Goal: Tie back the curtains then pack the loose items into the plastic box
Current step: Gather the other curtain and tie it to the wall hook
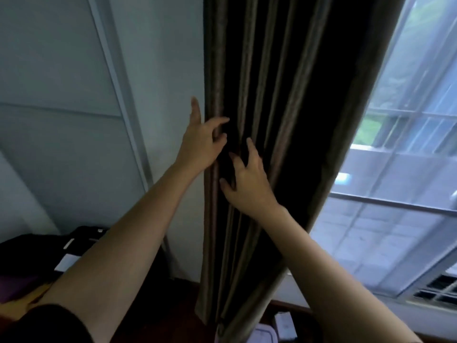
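A dark brown pleated curtain [279, 95] hangs bunched between the white wall and the window. My left hand [200, 142] rests at the curtain's left edge, index finger pointing up along the wall and the other fingers curled around the outermost fold. My right hand [247, 181] lies flat against the folds a little lower, fingers spread, gripping nothing. At the bottom, under the curtain's hem, part of a pale plastic box [262, 334] shows, mostly hidden.
The window [395, 194] with sheer covering fills the right side. A white wall panel [74, 120] stands at left. Dark bags and purple and yellow cloth [37, 263] lie at the lower left. A small white item [284, 324] sits on the dark floor.
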`<action>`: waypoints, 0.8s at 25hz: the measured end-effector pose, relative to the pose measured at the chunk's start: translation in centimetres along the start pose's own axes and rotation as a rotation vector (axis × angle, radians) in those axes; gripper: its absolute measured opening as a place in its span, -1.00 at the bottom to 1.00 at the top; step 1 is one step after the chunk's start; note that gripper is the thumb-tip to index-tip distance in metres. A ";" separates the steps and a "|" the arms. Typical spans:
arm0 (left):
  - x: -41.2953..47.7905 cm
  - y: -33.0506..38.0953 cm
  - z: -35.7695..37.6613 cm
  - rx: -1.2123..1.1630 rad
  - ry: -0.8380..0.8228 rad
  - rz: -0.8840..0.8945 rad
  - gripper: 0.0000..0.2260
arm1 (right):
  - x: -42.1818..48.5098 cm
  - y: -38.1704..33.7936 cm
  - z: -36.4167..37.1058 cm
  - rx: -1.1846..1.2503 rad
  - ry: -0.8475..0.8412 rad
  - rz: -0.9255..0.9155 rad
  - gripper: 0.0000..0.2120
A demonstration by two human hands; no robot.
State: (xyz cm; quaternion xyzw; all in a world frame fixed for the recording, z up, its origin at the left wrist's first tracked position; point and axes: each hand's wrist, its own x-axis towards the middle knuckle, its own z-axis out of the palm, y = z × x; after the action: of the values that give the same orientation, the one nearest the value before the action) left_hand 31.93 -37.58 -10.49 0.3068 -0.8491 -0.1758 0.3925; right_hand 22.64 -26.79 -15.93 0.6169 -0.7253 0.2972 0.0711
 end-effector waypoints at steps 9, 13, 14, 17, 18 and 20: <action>4.6 -5.9 1.2 0.013 -0.159 0.067 -0.52 | 5.7 1.0 2.4 0.038 -0.128 0.201 -0.30; 3.7 -12.0 0.5 0.071 -0.204 0.014 -0.44 | 3.1 2.5 7.0 0.019 -0.236 0.360 -0.28; 3.4 -12.7 0.3 0.075 -0.228 0.034 -0.41 | 2.4 2.7 8.4 0.006 -0.261 0.387 -0.28; 2.7 -13.7 0.5 0.078 -0.332 0.117 -0.41 | 0.6 2.3 12.2 -0.018 -0.347 0.402 -0.28; 2.5 -14.1 0.4 0.071 -0.352 0.107 -0.42 | 0.0 1.8 13.4 -0.008 -0.377 0.413 -0.28; 2.0 -14.5 0.4 0.067 -0.408 0.106 -0.42 | -0.8 1.4 15.0 -0.005 -0.398 0.430 -0.27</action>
State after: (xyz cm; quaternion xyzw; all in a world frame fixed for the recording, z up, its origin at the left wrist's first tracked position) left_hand 36.21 -49.80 -17.44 0.2326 -0.9313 -0.1848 0.2108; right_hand 25.48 -33.81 -28.98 0.4949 -0.8399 0.1768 -0.1354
